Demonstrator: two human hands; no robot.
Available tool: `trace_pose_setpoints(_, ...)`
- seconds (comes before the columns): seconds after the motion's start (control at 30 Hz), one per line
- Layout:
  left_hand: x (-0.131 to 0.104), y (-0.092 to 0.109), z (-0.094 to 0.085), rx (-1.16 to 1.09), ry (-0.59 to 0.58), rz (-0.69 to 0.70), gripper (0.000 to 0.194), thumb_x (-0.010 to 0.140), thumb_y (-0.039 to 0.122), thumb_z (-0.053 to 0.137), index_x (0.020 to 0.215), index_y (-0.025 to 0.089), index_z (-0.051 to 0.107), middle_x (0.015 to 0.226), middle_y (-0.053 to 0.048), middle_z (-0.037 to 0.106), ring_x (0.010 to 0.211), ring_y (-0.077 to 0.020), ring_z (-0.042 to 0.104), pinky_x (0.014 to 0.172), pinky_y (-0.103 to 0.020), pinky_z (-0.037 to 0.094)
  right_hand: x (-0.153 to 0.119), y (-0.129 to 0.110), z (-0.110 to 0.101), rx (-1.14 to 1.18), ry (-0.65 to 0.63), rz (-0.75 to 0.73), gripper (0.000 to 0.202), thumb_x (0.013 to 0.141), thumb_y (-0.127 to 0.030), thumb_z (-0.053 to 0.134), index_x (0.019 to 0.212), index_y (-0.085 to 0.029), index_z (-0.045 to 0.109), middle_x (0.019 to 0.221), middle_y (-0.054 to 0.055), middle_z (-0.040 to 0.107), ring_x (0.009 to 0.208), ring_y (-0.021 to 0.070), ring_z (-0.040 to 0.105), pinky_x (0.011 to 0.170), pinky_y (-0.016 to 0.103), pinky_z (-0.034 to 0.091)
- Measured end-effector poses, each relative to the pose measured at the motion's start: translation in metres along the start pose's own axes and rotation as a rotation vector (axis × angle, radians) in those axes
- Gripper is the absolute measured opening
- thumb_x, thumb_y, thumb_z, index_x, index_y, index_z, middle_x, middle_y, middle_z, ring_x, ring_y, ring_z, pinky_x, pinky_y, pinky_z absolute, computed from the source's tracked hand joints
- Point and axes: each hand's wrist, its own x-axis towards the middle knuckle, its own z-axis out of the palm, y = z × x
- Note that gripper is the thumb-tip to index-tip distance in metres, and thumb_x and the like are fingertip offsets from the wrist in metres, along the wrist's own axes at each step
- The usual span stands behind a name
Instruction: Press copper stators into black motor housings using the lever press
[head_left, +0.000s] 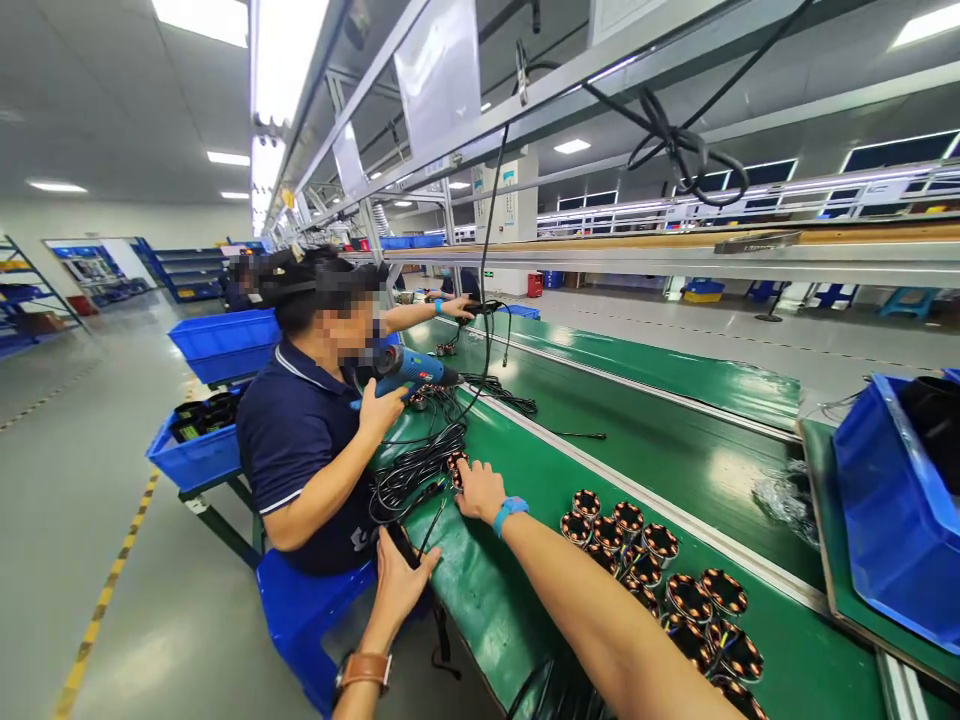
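Note:
My left hand (401,585), with a brown watch strap at the wrist, is closed around a black cable (430,535). Thin bare-ended wires fan out from the cable's tip. Reaching forward, my right hand (482,490) wears a blue wristband and pinches a small motor stator (456,462) with copper windings, partly covered by the fingers. A heap of coiled black cables (420,470) lies just beyond both hands. More copper-wound stators (645,570) sit in a group on the green mat, right of my right forearm.
A co-worker (307,440) in a dark shirt sits at left, gripping a blue heat gun (416,370) and reaching out with the other hand. Blue bins (892,520) stand at the right and behind the co-worker. A metal rail (675,515) runs along the green bench (487,590). Cables hang overhead.

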Motion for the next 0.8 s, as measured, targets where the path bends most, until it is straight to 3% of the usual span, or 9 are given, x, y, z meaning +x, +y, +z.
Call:
trace_pose_setpoints(0.07,0.009,-0.003,-0.007,0.043,-0.085,0.002,0.093,0.078,0.063,0.061,0.145,0.004,0.035,0.144,-0.027,0.059,0.139,-0.0352,0.057,0.113,-0.048,0.049,0.0,-0.001,0.003,-0.019,0.024,0.035,0.055,0.1,-0.043,0.068,0.145,-0.018,0.05,0.135,0.012,0.055,0.123,0.0276,0.057,0.099,0.046,0.056)
trace_pose_setpoints(0.13,0.01,-0.001,-0.015,0.132,-0.15,-0.005,0.07,0.084,0.068,0.051,0.125,0.012,0.052,0.115,-0.019,0.074,0.112,-0.035,0.072,0.094,-0.046,0.057,-0.001,-0.002,0.003,-0.046,0.03,0.083,0.055,0.099,-0.045,0.068,0.144,-0.017,0.05,0.132,0.012,0.056,0.121,0.0271,0.058,0.099,0.045,0.055)
trace_pose_setpoints(0.23,-0.004,0.01,-0.025,0.308,-0.22,0.016,0.041,0.094,0.058,0.042,0.096,0.021,0.058,0.082,-0.013,0.075,0.085,-0.0364,0.076,0.072,-0.04,0.052,-0.013,0.001,0.001,-0.099,0.025,0.137,0.059,0.096,-0.049,0.069,0.142,-0.017,0.051,0.128,0.012,0.058,0.118,0.0271,0.058,0.101,0.047,0.052)
trace_pose_setpoints(0.33,-0.029,0.029,-0.028,0.535,-0.278,0.146,0.037,0.102,0.044,0.033,0.103,0.02,0.06,0.082,-0.014,0.077,0.082,-0.0358,0.077,0.064,-0.035,0.044,-0.038,0.018,-0.003,-0.146,0.018,0.154,0.063,0.092,-0.053,0.072,0.139,-0.016,0.053,0.125,0.012,0.06,0.119,0.0285,0.056,0.104,0.048,0.048)
trace_pose_setpoints(0.43,-0.058,0.055,-0.025,0.658,-0.323,0.254,0.038,0.105,0.043,0.033,0.109,0.02,0.062,0.082,-0.013,0.078,0.081,-0.0349,0.077,0.06,-0.033,0.041,-0.071,0.048,-0.01,-0.186,0.006,0.155,0.068,0.087,-0.052,0.077,0.139,-0.015,0.054,0.129,0.014,0.059,0.13,0.0332,0.05,0.112,0.054,0.041)
trace_pose_setpoints(0.57,-0.087,0.09,-0.009,0.568,-0.391,0.396,0.031,0.103,0.044,0.044,0.097,0.022,0.066,0.077,-0.009,0.076,0.081,-0.0319,0.077,0.061,-0.031,0.042,-0.109,0.087,-0.021,-0.201,-0.012,0.219,0.069,0.088,-0.05,0.078,0.143,-0.017,0.053,0.14,0.015,0.054,0.144,0.0379,0.037,0.121,0.065,0.028)
trace_pose_setpoints(0.7,-0.101,0.106,0.012,0.422,-0.399,0.445,0.027,0.101,0.039,0.048,0.095,0.02,0.067,0.081,-0.011,0.077,0.081,-0.0314,0.077,0.065,-0.033,0.048,-0.135,0.108,-0.035,-0.119,0.003,0.26,0.061,0.097,-0.046,0.07,0.147,-0.019,0.05,0.146,0.013,0.05,0.142,0.0347,0.043,0.12,0.063,0.034)
trace_pose_setpoints(0.8,-0.105,0.105,0.018,0.393,-0.365,0.475,0.036,0.1,0.037,0.043,0.114,0.014,0.066,0.103,-0.018,0.076,0.093,-0.0327,0.075,0.078,-0.039,0.055,-0.154,0.12,-0.056,-0.007,0.033,0.221,0.059,0.099,-0.044,0.069,0.148,-0.019,0.05,0.149,0.013,0.048,0.14,0.0329,0.045,0.119,0.059,0.039)
